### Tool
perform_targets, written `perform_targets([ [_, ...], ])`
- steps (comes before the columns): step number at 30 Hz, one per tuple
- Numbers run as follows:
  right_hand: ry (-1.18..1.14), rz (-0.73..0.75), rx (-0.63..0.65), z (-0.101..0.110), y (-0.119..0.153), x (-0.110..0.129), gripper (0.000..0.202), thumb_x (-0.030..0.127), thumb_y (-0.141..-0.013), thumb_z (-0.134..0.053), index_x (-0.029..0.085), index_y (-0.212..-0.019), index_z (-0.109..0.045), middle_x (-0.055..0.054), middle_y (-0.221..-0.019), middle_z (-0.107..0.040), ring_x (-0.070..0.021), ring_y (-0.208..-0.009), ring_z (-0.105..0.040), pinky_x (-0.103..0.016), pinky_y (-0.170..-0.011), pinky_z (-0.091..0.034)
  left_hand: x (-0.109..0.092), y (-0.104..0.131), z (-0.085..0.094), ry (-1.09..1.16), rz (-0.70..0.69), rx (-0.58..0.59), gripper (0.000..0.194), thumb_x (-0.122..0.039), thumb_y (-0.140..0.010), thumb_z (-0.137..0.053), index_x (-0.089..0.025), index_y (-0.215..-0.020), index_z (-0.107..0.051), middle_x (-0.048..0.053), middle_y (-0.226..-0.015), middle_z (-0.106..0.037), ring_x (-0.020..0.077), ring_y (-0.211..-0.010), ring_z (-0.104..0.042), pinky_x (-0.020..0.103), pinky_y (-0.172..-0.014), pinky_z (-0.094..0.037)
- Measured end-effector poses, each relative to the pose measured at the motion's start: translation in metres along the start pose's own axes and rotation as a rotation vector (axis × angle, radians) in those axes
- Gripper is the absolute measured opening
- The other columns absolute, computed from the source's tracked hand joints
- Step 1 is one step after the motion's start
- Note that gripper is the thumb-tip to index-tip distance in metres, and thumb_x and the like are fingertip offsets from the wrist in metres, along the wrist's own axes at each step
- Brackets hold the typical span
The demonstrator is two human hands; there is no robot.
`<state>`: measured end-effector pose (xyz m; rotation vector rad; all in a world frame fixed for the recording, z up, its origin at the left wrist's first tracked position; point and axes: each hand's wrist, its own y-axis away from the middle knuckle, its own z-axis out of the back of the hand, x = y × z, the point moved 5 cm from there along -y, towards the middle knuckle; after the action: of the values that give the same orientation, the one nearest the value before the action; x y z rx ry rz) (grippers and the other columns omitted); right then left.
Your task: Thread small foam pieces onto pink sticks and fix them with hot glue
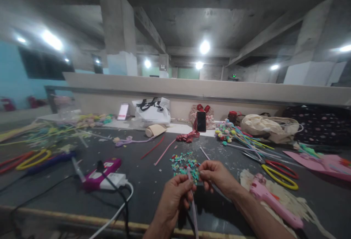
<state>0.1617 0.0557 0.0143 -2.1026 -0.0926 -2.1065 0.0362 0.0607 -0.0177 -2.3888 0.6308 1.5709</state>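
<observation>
My left hand (177, 194) is closed in a pinch around a thin pale lilac fuzzy stem (194, 213), like a pipe cleaner, which stands up past the thumb and runs down toward me. To the right of its tip, my right hand (216, 176) has its thumb and forefinger pressed together. What these fingers hold, if anything, is too small or hidden to make out. Just behind both hands lies a scattered pile of small turquoise, yellow and red pieces (182, 161), partly covered by the fingers.
A pink glue gun (275, 202) rests on a crumpled cloth at right, near scissors with red and yellow handles (279, 175). At left sits a magenta power strip (102, 175) with cables. Farther back are a phone (201, 121), a white bag (153, 113) and bundled stems (246, 138).
</observation>
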Motion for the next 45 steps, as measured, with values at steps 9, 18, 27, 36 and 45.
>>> perform_targets([
  [9, 0.059, -0.047, 0.066, -0.009, 0.003, -0.004, 0.02, 0.031, -0.064, -0.059, 0.012, -0.062, -0.052, 0.003, -0.048, -0.056, -0.0027, -0.029, -0.042, -0.012, -0.027, -0.028, -0.004, 0.006, -0.007, -0.074, -0.04, -0.041, 0.018, -0.029, -0.063, -0.059, -0.012, -0.068, -0.055, -0.002, -0.05, -0.056, 0.002, -0.032, -0.041, 0.012, -0.03, -0.027],
  [18, 0.088, -0.06, 0.1, -0.01, 0.002, -0.007, 0.027, 0.039, -0.065, -0.056, 0.012, -0.064, -0.053, 0.003, -0.051, -0.055, -0.0027, -0.03, -0.042, -0.012, -0.028, -0.027, -0.001, 0.005, -0.007, -0.124, 0.005, -0.026, 0.024, -0.035, -0.059, -0.061, -0.012, -0.061, -0.054, -0.003, -0.041, -0.053, 0.0034, -0.029, -0.04, 0.013, -0.03, -0.027],
  [27, 0.118, -0.003, 0.057, -0.014, 0.002, -0.002, 0.024, 0.036, -0.065, -0.057, 0.013, -0.062, -0.05, 0.005, -0.048, -0.054, -0.0022, -0.029, -0.04, -0.012, -0.028, -0.026, 0.003, 0.002, -0.002, -0.133, 0.003, -0.045, 0.029, -0.042, -0.063, -0.055, -0.014, -0.057, -0.051, -0.005, -0.033, -0.047, 0.003, -0.026, -0.035, 0.014, -0.03, -0.025],
  [36, 0.153, 0.034, 0.034, -0.016, -0.001, -0.007, 0.026, 0.038, -0.065, -0.057, 0.015, -0.062, -0.047, 0.007, -0.044, -0.051, -0.0029, -0.029, -0.039, -0.013, -0.028, -0.026, 0.005, 0.001, -0.002, -0.147, 0.0, -0.052, 0.028, -0.042, -0.062, -0.055, -0.015, -0.057, -0.049, -0.006, -0.031, -0.046, 0.0039, -0.024, -0.035, 0.015, -0.031, -0.024],
  [45, 0.165, 0.049, 0.008, -0.012, -0.004, -0.012, 0.034, 0.046, -0.072, -0.045, 0.014, -0.065, -0.051, 0.005, -0.045, -0.05, -0.0038, -0.03, -0.04, -0.014, -0.029, -0.026, 0.005, 0.0, -0.002, -0.104, 0.009, -0.045, 0.026, -0.039, -0.063, -0.056, -0.015, -0.054, -0.049, -0.007, -0.029, -0.043, 0.003, -0.024, -0.032, 0.014, -0.032, -0.024],
])
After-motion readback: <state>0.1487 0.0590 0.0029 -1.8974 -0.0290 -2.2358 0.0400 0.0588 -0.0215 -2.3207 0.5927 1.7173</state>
